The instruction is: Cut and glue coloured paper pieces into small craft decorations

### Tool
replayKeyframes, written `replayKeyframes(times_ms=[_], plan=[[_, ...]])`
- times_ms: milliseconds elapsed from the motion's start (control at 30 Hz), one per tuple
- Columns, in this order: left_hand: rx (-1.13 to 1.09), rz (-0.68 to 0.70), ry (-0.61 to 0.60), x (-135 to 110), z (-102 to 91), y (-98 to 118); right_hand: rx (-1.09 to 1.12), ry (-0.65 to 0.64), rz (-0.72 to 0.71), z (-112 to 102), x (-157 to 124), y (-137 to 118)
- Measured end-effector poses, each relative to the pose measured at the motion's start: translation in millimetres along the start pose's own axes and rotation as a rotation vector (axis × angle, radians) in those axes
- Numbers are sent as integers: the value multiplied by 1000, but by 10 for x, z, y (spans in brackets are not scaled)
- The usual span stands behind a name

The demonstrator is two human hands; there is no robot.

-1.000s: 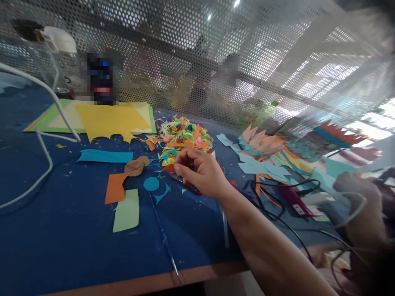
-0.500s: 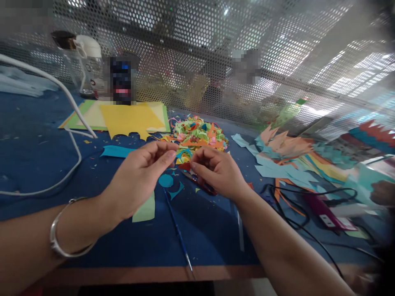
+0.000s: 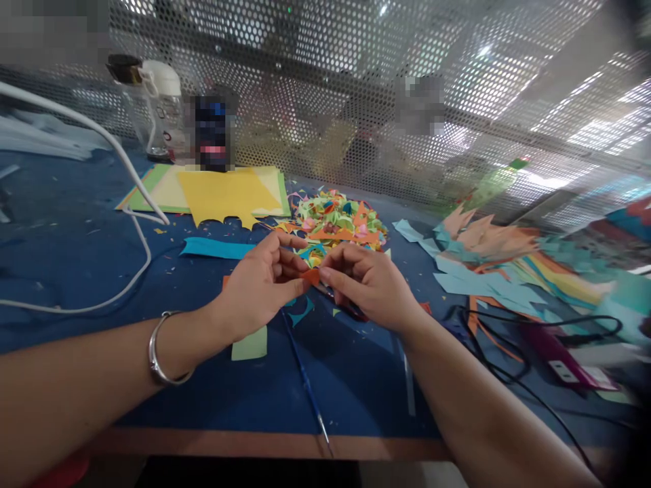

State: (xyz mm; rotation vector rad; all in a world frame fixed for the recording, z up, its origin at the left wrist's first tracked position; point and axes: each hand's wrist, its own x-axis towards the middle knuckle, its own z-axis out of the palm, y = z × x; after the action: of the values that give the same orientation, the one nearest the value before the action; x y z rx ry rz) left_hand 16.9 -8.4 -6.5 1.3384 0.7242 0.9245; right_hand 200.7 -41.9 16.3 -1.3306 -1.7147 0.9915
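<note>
My right hand [image 3: 369,285] pinches a small orange paper piece [image 3: 312,276] between thumb and fingertips. From the other side, my left hand [image 3: 257,288] closes its thumb and fingers on the piece's left edge. A dark red object [image 3: 356,312] lies under my right hand, mostly hidden. Below the hands are a blue paper offcut [image 3: 304,313], a thin blue stick with a silvery tip [image 3: 305,383] and a pale green paper piece [image 3: 250,344]. A blue paper strip [image 3: 216,249] reaches behind my left hand.
Behind my hands is a heap of colourful paper scraps [image 3: 338,213]. Yellow and green sheets [image 3: 228,193] lie at back left, near bottles [image 3: 167,108] and a white cable [image 3: 109,135]. On the right are light blue strips [image 3: 478,288], black cables [image 3: 508,369] and a purple power strip [image 3: 552,356].
My left hand has moved right, and its fingers now meet the orange piece held by my right hand. The blue disc is now covered by my left hand. The view has shifted slightly.
</note>
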Motion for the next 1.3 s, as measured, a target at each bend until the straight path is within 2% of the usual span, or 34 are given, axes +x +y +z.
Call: replayKeyframes(times_ms=[200, 333, 433, 533, 600, 700, 833, 1000, 1167, 1300], plan=[[246, 73, -95, 48, -106, -9, -24, -1, 8, -1, -13, 1], [640, 138, -134, 128, -303, 48, -69, 10, 42, -40, -8, 10], [944, 201, -186, 151, -420, 74, -168, -119, 93, -64, 5, 47], [1088, 203, -301, 133, -461, 51, -326, -308, 108, -55, 16, 85], [1111, 221, -341, 120, -459, 25, -423, -371, 71, -36, 19, 98], [1144, 237, -362, 121, -436, 12, -522, -376, 14, -7, 14, 102], [1150, 141, -416, 157, -401, 32, -593, -399, -14, 4, 7, 113], [1085, 104, -379, 193, -382, 26, -628, -416, 5, -9, -1, 159], [1057, 81, -392, 201, -372, 33, -602, -366, -20, -8, -1, 162], [990, 110, -356, 221, -372, 16, -560, -252, -43, 6, 9, 135]])
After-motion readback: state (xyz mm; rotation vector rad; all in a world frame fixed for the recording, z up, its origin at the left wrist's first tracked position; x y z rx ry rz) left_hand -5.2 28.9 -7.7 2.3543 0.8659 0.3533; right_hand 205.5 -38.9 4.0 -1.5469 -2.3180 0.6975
